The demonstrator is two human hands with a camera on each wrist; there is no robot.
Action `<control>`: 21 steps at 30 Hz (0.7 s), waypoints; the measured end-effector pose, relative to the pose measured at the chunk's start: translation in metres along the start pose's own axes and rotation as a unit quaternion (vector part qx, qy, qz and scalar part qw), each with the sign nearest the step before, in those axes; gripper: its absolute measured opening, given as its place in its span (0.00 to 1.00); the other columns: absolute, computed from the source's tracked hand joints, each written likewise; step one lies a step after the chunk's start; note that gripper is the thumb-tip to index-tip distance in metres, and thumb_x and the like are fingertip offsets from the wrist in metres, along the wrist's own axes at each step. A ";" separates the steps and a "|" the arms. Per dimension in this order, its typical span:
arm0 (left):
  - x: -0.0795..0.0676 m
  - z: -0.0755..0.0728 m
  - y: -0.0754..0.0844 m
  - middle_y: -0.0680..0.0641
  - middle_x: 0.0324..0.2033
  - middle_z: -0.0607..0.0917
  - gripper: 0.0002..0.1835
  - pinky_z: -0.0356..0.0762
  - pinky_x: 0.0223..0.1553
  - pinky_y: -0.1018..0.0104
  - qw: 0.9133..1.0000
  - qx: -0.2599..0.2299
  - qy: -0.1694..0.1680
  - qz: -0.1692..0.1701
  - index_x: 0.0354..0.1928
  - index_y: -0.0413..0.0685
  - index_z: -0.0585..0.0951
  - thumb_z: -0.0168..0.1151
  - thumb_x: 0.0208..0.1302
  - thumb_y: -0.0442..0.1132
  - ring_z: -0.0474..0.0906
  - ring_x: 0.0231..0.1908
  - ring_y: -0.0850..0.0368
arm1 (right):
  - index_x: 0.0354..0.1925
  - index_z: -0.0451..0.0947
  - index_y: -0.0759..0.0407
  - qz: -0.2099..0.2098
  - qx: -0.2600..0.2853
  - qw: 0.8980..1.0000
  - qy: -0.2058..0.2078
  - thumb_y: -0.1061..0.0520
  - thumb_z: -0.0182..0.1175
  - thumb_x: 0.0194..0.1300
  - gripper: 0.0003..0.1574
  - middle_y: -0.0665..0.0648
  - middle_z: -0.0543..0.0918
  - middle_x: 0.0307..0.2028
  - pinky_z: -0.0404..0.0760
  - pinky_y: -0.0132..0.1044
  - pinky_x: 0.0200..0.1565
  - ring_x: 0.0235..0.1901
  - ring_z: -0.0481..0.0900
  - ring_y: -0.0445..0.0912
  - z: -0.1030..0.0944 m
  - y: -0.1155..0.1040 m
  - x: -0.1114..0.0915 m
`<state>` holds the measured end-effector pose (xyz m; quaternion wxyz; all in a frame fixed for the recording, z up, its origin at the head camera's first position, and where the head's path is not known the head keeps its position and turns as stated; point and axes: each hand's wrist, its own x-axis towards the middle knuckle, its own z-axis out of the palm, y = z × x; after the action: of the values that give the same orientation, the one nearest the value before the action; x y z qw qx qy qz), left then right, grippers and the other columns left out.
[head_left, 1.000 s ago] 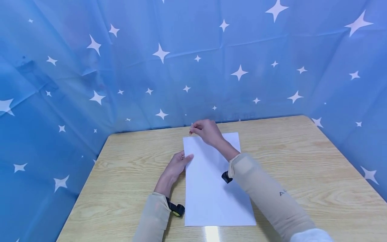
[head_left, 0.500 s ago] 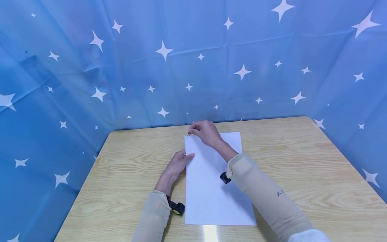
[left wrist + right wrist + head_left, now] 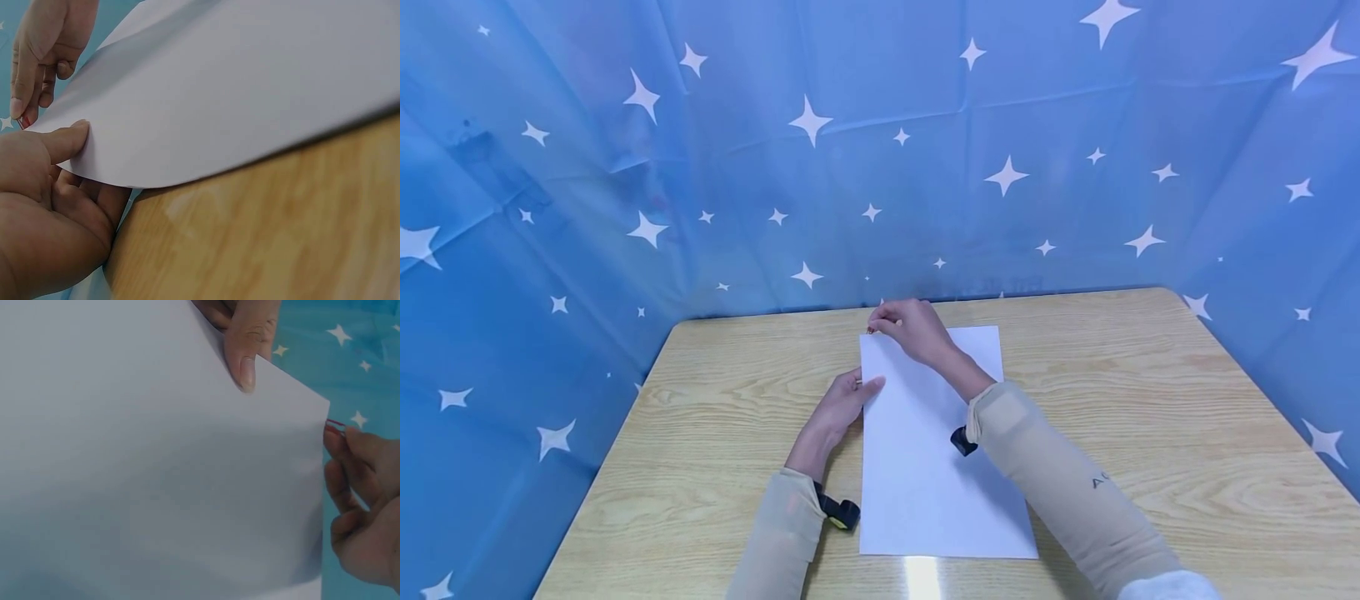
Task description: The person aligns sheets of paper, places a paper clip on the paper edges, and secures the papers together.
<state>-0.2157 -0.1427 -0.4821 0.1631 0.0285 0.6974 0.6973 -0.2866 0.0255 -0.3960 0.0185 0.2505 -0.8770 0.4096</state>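
Note:
White paper (image 3: pixel 936 467) lies lengthwise in front of me, its left edge lifted where my left hand (image 3: pixel 837 407) grips it. The left thumb (image 3: pixel 69 140) is on top of the sheet and the fingers are underneath. At the far left corner, my right hand (image 3: pixel 916 330) pinches a small red paper clip (image 3: pixel 335 429) between thumb and forefinger. In the right wrist view, the clip's free end meets the paper's edge close to the corner. Whether it has slipped over the edge, I cannot tell.
A wood-grain table (image 3: pixel 1150 400) carries the paper. Blue cloth with white stars (image 3: pixel 880 167) hangs behind its far edge and at both sides. Each wrist wears a black camera strap, and light glares on the tabletop (image 3: pixel 922 579) near the paper's near edge.
My right hand has brought the paper clip from just beyond the paper's far left corner down to its edge. The left hand keeps its grip; the head view has shifted slightly.

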 end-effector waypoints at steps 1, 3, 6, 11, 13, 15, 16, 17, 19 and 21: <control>0.000 0.000 0.000 0.44 0.44 0.86 0.18 0.80 0.42 0.59 1.000 0.001 0.000 0.000 0.60 0.52 0.76 0.53 0.73 0.48 0.83 0.43 0.49 | 0.38 0.86 0.48 -0.001 0.001 1.000 0.000 0.52 0.58 0.70 0.09 0.42 0.84 0.34 0.76 0.36 0.34 0.37 0.80 0.39 0.000 0.000 0.000; 0.000 0.000 0.000 0.45 0.44 0.86 0.18 0.80 0.43 0.58 1.000 0.003 0.001 0.000 0.60 0.53 0.76 0.54 0.72 0.49 0.83 0.43 0.48 | 0.39 0.86 0.49 -0.004 0.006 1.000 -0.003 0.52 0.58 0.70 0.09 0.43 0.85 0.34 0.76 0.37 0.35 0.38 0.80 0.40 0.000 0.001 -0.001; 0.000 -0.001 0.000 0.45 0.45 0.86 0.18 0.80 0.43 0.58 1.000 0.003 0.000 -0.001 0.60 0.54 0.76 0.54 0.72 0.49 0.83 0.43 0.48 | 0.40 0.86 0.49 -0.007 0.008 1.000 -0.006 0.52 0.59 0.70 0.09 0.43 0.84 0.35 0.77 0.37 0.36 0.38 0.80 0.40 0.000 0.001 -0.002; -0.001 -0.001 0.000 0.45 0.45 0.86 0.17 0.80 0.43 0.58 1.000 -0.004 -0.007 0.009 0.60 0.52 0.76 0.52 0.73 0.46 0.83 0.43 0.48 | 0.38 0.85 0.48 -0.016 0.002 1.000 -0.005 0.53 0.60 0.69 0.07 0.43 0.84 0.36 0.77 0.36 0.37 0.38 0.80 0.40 0.001 0.003 -0.003; -0.001 -0.001 0.000 0.44 0.45 0.86 0.17 0.80 0.43 0.58 1.000 -0.005 -0.008 0.013 0.60 0.51 0.76 0.52 0.74 0.46 0.83 0.43 0.48 | 0.38 0.85 0.48 -0.021 0.002 1.000 -0.003 0.53 0.60 0.70 0.07 0.43 0.84 0.35 0.77 0.36 0.36 0.37 0.80 0.40 0.001 0.003 -0.003; -0.001 -0.001 0.000 0.44 0.45 0.86 0.17 0.80 0.44 0.58 1.000 -0.004 -0.008 0.011 0.60 0.52 0.76 0.52 0.74 0.46 0.83 0.43 0.48 | 0.38 0.85 0.49 -0.022 0.004 1.000 -0.001 0.53 0.59 0.70 0.07 0.44 0.84 0.34 0.76 0.36 0.35 0.36 0.80 0.40 0.002 0.004 -0.002; -0.001 0.000 0.000 0.45 0.45 0.86 0.17 0.80 0.44 0.58 1.000 -0.003 -0.007 0.009 0.60 0.53 0.76 0.52 0.74 0.47 0.83 0.44 0.48 | 0.38 0.85 0.49 -0.022 0.005 1.000 0.000 0.53 0.59 0.70 0.07 0.44 0.84 0.34 0.76 0.36 0.34 0.35 0.79 0.40 0.002 0.004 -0.002; -0.001 0.000 0.000 0.45 0.45 0.86 0.17 0.79 0.45 0.58 1.000 -0.002 -0.007 0.007 0.60 0.53 0.76 0.52 0.73 0.47 0.83 0.44 0.48 | 0.38 0.84 0.49 -0.021 0.005 1.000 0.001 0.53 0.59 0.70 0.08 0.44 0.84 0.34 0.76 0.36 0.33 0.34 0.79 0.40 0.003 0.004 -0.001; -0.001 0.000 0.000 0.45 0.45 0.86 0.17 0.79 0.45 0.58 1.000 -0.001 -0.006 0.001 0.60 0.55 0.76 0.53 0.73 0.48 0.83 0.44 0.49 | 0.38 0.84 0.49 -0.015 0.005 1.000 0.002 0.53 0.58 0.70 0.08 0.44 0.84 0.33 0.75 0.36 0.32 0.33 0.78 0.40 0.003 0.004 -0.001; 0.000 0.000 0.000 0.45 0.45 0.86 0.17 0.79 0.46 0.58 1.000 -0.002 -0.006 0.000 0.60 0.55 0.75 0.53 0.73 0.48 0.83 0.45 0.49 | 0.38 0.84 0.49 -0.012 0.004 1.000 0.002 0.53 0.58 0.70 0.08 0.44 0.84 0.33 0.74 0.37 0.32 0.32 0.78 0.41 0.004 0.003 -0.001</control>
<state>-0.2155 -0.1429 -0.4826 0.1673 0.0322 0.6953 0.6982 -0.2871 0.0249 -0.4011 0.0244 0.2607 -0.8722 0.4132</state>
